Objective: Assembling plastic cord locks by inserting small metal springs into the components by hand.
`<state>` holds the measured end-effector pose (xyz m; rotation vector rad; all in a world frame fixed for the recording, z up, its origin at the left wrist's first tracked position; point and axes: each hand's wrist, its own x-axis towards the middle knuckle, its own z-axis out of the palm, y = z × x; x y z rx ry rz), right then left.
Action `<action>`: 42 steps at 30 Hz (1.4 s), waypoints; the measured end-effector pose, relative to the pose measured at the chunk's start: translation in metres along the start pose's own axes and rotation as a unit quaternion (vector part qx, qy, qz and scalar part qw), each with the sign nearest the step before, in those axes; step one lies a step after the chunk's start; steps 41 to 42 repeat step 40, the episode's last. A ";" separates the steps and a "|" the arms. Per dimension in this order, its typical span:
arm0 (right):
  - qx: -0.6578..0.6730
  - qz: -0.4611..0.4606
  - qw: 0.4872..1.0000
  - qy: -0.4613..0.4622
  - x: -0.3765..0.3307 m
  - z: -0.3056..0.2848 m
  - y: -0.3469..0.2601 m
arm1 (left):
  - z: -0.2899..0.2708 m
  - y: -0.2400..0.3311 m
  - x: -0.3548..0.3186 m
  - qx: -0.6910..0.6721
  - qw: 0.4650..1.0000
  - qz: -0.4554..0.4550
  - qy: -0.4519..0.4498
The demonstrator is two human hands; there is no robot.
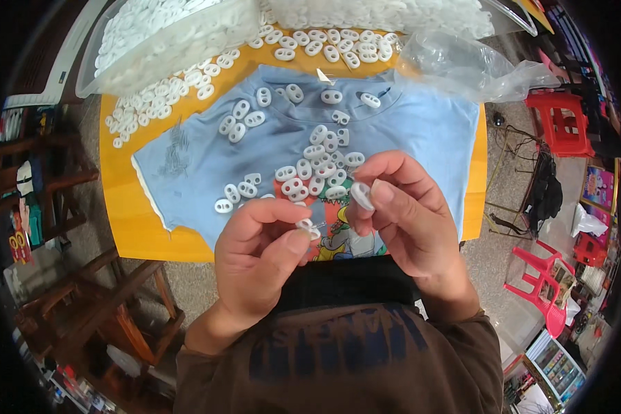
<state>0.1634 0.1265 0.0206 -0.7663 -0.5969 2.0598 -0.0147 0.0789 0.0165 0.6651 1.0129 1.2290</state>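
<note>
While both wrists bend inward, the left hand (259,241) pinches what seems a small clip (308,226); the right hand (400,210) pinches a white oval piece (361,196).

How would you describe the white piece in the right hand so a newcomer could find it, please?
On the yellow table lies a light blue T-shirt strewn with white oval two-hole pieces. Above its near edge, the right hand pinches one white oval piece; unlike the others, it is lifted and stands on edge.

Home workshop: orange table (127,228) w/ heaped white plastic parts (186,27) (bulk).
</note>
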 end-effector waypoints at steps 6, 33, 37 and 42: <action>-0.027 -0.009 0.999 -0.018 -0.001 0.002 0.006 | 0.005 -0.002 0.002 -0.007 0.999 0.003 -0.034; -0.247 -0.095 0.964 -0.033 -0.005 0.005 0.006 | 0.006 -0.006 0.002 -0.009 0.998 -0.007 -0.063; -0.365 -0.144 0.918 -0.050 -0.004 0.002 0.005 | 0.005 -0.007 0.002 -0.001 0.998 0.003 -0.062; -0.474 -0.206 0.853 -0.068 -0.004 0.002 0.001 | 0.004 -0.007 0.002 -0.001 0.998 0.004 -0.064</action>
